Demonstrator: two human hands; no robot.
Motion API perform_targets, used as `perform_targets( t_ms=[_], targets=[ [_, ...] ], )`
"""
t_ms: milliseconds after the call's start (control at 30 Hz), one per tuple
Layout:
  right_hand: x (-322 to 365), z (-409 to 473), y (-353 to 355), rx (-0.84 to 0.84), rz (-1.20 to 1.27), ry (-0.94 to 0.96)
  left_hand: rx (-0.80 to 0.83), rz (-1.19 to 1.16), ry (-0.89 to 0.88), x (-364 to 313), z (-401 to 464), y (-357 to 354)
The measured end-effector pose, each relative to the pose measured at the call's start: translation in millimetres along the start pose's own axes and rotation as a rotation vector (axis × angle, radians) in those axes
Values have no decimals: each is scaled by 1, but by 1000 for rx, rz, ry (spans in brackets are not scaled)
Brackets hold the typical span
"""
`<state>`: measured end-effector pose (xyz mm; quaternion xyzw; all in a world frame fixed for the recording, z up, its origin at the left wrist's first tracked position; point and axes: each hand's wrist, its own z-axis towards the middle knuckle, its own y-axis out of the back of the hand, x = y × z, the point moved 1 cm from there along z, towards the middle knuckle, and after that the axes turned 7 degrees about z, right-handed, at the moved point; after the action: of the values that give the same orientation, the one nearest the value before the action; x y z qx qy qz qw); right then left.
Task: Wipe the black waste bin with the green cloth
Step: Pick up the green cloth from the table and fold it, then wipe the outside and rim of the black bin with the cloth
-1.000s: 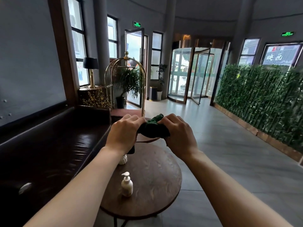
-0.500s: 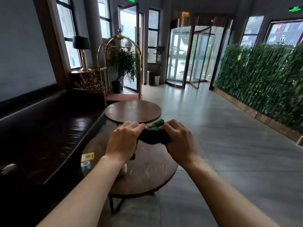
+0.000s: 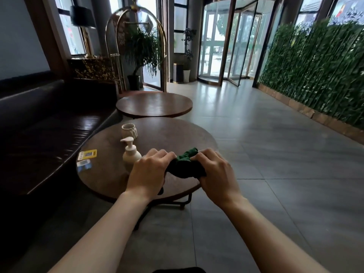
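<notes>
Two round desks are seen on the grey tiled floor (image 3: 275,174): the near desk (image 3: 110,174) below the hands, the far desk (image 3: 153,104) beyond it. A dark sofa (image 3: 39,125) runs along the left, and a luggage cart (image 3: 136,48) is parked at the far left. A dark upright box (image 3: 178,72) stands far off by the door; whether it is the black waste bin cannot be told, so the bin is not yet reached. A pump bottle (image 3: 130,152) and a cup (image 3: 129,131) are set on the near desk.

The green cloth (image 3: 185,164) is held bunched over the near desk between both hands, the left hand (image 3: 149,173) and the right hand (image 3: 215,174), each grip curled round one end.

A loose corner could be dragged across the pump bottle, just left of the left hand, and tip it. The fingertips are hidden beneath the cloth, and a dark shape at the bottom edge is cut off.
</notes>
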<state>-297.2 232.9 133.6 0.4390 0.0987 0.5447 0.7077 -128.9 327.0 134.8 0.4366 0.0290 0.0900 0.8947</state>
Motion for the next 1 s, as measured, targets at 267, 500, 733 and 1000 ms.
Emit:
perform_targets(
  t_ms=[267, 500, 733, 1000],
  targets=[
    [-58, -75, -112, -25, 46, -51, 29, -69, 54, -3, -78, -117],
    [-89, -132, -192, -35, 73, -36, 61, -97, 75, -1, -137, -189],
    [-98, -158, -218, -63, 126, -57, 72, -100, 128, -7, -166, -214],
    [-97, -184, -220, -130, 505, -377, -8, -391, 415, -33, -170, -210]
  ],
)
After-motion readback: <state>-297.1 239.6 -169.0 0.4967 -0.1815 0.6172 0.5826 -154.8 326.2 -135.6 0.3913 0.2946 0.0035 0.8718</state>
